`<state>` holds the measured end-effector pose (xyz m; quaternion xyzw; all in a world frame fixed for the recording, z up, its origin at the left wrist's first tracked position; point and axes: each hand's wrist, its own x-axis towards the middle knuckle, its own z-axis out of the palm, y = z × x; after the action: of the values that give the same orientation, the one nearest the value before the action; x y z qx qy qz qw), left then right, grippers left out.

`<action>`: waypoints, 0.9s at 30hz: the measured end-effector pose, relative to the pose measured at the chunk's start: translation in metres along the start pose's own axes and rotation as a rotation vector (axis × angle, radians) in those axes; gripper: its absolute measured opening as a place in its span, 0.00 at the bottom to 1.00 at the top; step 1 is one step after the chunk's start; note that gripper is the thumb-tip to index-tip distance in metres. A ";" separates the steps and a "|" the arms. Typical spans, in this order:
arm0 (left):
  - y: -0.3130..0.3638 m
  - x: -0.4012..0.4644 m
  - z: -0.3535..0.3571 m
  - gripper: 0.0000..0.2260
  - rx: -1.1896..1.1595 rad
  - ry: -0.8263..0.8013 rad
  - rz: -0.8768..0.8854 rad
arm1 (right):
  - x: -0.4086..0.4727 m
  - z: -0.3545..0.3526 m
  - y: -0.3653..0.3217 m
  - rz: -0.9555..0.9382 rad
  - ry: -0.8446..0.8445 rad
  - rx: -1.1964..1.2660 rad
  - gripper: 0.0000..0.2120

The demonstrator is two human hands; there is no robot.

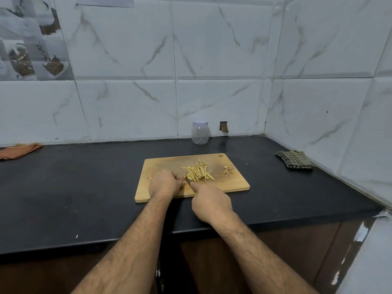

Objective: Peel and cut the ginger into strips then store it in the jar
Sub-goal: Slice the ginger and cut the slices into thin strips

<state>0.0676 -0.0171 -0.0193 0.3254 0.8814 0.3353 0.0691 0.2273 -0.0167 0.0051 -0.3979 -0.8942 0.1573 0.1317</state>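
A wooden cutting board (233,183) lies on the black counter. A heap of pale yellow ginger strips (198,171) sits at its middle. My left hand (164,183) rests on the board with curled fingers pinching a small piece of ginger (185,182) at the heap's near-left edge. My right hand (209,201) grips a knife (188,181); its handle is hidden in my fist and only a short dark bit of blade shows beside the left fingertips. A clear plastic jar (200,132) with a white lid stands by the back wall, behind the board.
Small piles of brownish peel lie on the board's right side (228,171) and left side (150,176). A folded checked cloth (294,159) lies near the right wall, an orange cloth (18,150) at the far left. A hole (223,126) is in the wall tile.
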 end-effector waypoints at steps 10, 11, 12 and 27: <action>0.003 0.001 0.002 0.05 0.027 0.014 -0.020 | 0.004 0.006 -0.002 -0.006 -0.004 -0.023 0.25; 0.003 0.001 0.002 0.06 0.027 0.015 -0.021 | 0.004 0.006 -0.002 -0.009 -0.004 -0.024 0.25; 0.003 0.001 0.003 0.06 0.028 0.016 -0.022 | 0.004 0.006 -0.002 -0.012 -0.003 -0.025 0.24; 0.008 0.000 0.001 0.08 0.038 0.018 -0.053 | 0.000 -0.006 -0.003 -0.038 -0.079 -0.102 0.23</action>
<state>0.0723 -0.0120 -0.0155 0.3002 0.8965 0.3194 0.0638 0.2277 -0.0176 0.0115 -0.3803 -0.9130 0.1246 0.0788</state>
